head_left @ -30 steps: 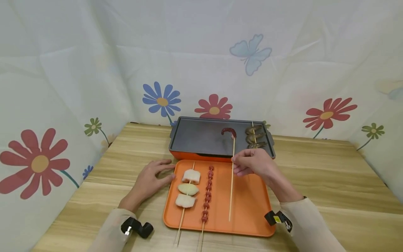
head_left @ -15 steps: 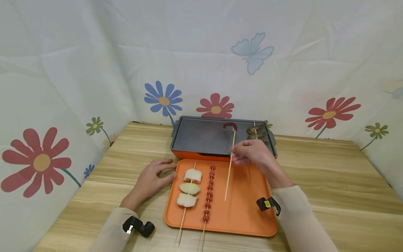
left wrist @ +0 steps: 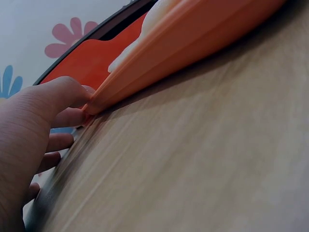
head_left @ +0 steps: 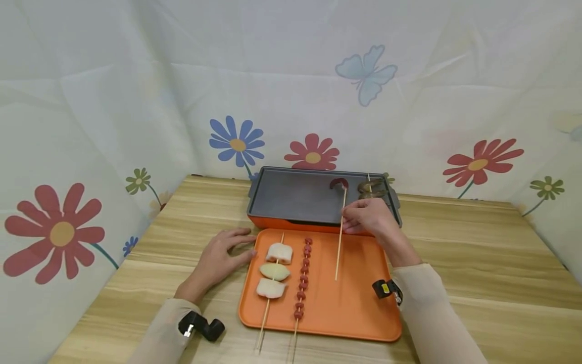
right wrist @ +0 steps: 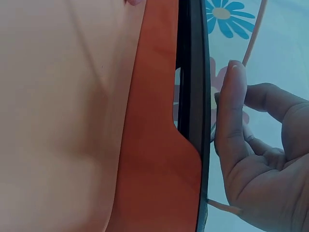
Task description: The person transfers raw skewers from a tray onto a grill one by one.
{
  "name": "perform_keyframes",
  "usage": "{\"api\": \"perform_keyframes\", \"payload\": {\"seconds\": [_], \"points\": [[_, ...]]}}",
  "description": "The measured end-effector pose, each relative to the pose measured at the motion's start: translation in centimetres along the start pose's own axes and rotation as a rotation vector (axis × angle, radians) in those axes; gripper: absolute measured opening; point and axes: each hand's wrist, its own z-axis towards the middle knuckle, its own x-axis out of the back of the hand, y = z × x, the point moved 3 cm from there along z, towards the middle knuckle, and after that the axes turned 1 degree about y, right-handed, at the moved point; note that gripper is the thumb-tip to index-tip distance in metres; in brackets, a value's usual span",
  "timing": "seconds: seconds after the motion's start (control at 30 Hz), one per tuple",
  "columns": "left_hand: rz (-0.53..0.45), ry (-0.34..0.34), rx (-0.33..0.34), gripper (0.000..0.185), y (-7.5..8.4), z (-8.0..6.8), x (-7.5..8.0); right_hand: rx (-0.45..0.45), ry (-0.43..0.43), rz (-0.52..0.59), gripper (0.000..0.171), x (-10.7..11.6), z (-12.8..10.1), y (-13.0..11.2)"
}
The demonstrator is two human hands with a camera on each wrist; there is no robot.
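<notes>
My right hand (head_left: 366,216) pinches a long wooden skewer (head_left: 339,242) with a red sausage piece (head_left: 338,183) at its far tip, held over the dark grill pan (head_left: 291,199). The skewer's near end hangs above the orange tray (head_left: 359,298). In the right wrist view the hand (right wrist: 258,159) curls round the thin stick (right wrist: 253,34) beside the pan's rim (right wrist: 195,96). My left hand (head_left: 218,260) lies flat on the table, its fingertips against the tray's left edge (left wrist: 159,63); the left wrist view shows the fingers (left wrist: 48,111) touching it.
On the tray lie a skewer of white and yellowish chunks (head_left: 273,270) and a skewer of small red pieces (head_left: 302,280). A skewer with brownish rings (head_left: 372,187) rests at the pan's right end. Floral cloth walls (head_left: 91,126) enclose the wooden table (head_left: 477,283).
My right hand has carried the skewer farther from me and slightly right, so the sausage tip sits deeper over the pan. The left hand has stayed in place.
</notes>
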Motion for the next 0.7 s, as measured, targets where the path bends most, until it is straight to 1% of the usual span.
{"api": "perform_keyframes", "payload": {"seconds": [0.2, 0.47, 0.7], "points": [[-0.002, -0.01, -0.001, 0.041, 0.04, -0.05, -0.19, 0.009, 0.05, -0.022, 0.026, 0.18, 0.44, 0.0], [-0.006, -0.011, 0.005, 0.04, -0.12, -0.07, -0.24, 0.035, 0.076, -0.023, 0.026, 0.04, 0.76, -0.16], [-0.011, -0.004, 0.012, 0.04, -0.23, -0.06, -0.1, 0.031, 0.112, -0.027, 0.027, 0.05, 1.03, -0.26]]}}
